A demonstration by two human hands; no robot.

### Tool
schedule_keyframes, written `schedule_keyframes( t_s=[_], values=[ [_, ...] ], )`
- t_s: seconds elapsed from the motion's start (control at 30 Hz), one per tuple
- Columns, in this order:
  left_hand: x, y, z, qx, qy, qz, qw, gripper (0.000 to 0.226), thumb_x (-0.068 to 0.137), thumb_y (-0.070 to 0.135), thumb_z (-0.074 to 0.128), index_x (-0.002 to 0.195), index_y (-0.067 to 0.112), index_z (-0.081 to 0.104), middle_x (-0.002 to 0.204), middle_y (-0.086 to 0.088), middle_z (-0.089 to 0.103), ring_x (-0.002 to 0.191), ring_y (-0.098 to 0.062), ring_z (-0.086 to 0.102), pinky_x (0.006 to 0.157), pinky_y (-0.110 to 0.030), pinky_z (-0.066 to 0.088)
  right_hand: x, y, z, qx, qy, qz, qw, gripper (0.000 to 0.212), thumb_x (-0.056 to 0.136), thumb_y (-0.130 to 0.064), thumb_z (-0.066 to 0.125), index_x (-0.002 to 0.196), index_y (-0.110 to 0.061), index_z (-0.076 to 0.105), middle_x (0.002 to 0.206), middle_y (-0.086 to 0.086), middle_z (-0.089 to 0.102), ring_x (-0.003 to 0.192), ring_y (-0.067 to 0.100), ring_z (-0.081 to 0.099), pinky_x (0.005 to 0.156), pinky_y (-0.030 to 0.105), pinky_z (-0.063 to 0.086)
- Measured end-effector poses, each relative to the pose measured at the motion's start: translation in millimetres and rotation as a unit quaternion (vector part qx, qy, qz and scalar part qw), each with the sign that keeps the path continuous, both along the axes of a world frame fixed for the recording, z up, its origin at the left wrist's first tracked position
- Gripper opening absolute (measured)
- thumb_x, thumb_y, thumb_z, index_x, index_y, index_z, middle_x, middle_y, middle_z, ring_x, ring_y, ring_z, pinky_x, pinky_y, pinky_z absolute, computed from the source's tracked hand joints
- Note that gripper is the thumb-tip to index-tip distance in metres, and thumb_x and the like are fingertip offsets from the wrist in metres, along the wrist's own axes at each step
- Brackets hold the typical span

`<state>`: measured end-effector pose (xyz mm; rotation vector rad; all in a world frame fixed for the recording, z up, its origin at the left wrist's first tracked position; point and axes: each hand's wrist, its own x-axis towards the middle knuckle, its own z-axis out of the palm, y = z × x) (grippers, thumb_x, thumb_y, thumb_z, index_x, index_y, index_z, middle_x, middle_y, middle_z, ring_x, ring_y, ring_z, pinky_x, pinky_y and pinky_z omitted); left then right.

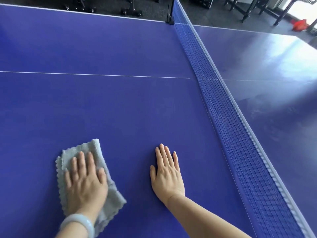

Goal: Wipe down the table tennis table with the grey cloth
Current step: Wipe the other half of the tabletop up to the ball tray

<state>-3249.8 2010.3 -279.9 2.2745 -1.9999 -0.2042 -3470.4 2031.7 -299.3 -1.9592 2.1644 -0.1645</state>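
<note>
Grey cloth is half hidden, pressed flat under left hand; right hand is laid flat, empty, on table.

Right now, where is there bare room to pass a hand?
Free: the table ahead, out to the white line, beyond it to the far edge, and rightward to the net. Crowded: the near strip, left hand pressing the cloth, right hand flat beside it.
</note>
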Motion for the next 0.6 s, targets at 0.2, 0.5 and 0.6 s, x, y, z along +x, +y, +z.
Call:
schedule_keyframes(
  t_s=[0.2,0.5,0.6],
  values=[
    [-62,76,-9,-0.009,0.015,-0.272,0.962,0.065,0.089,0.04,0.038,0.145,0.008,0.046,0.156,-0.011,0.038,0.142,-0.029,0.04,0.111,-0.051,0.031,-5,-1,0,0.001,-0.01,0.002,1.0,0.066,0.099,-0.042,0.009,0.159,-0.019,-0.005,0.165,-0.007,-0.014,0.146,0.004,-0.027,0.118,0.032,-0.022],
    [95,34,-10,-0.004,-0.03,-0.064,0.997,0.072,0.095,0.043,0.016,0.15,0.002,0.035,0.159,-0.015,0.029,0.147,-0.033,0.027,0.119,-0.055,0.022,-3,0,-2,-0.003,0.015,-0.005,1.0,0.069,0.1,-0.051,0.014,0.159,-0.019,0.002,0.166,-0.006,-0.008,0.151,0.008,-0.016,0.124,0.036,-0.011],
    [25,65,-6,0.0,-0.009,-0.004,1.0,0.071,0.094,0.04,0.019,0.15,-0.001,0.034,0.158,-0.021,0.028,0.147,-0.039,0.026,0.118,-0.058,0.022,-2,2,-3,-0.008,0.014,-0.01,1.0,0.069,0.1,-0.051,0.016,0.16,-0.018,0.005,0.166,-0.006,-0.005,0.152,0.008,-0.013,0.124,0.035,-0.01]
  ],
)
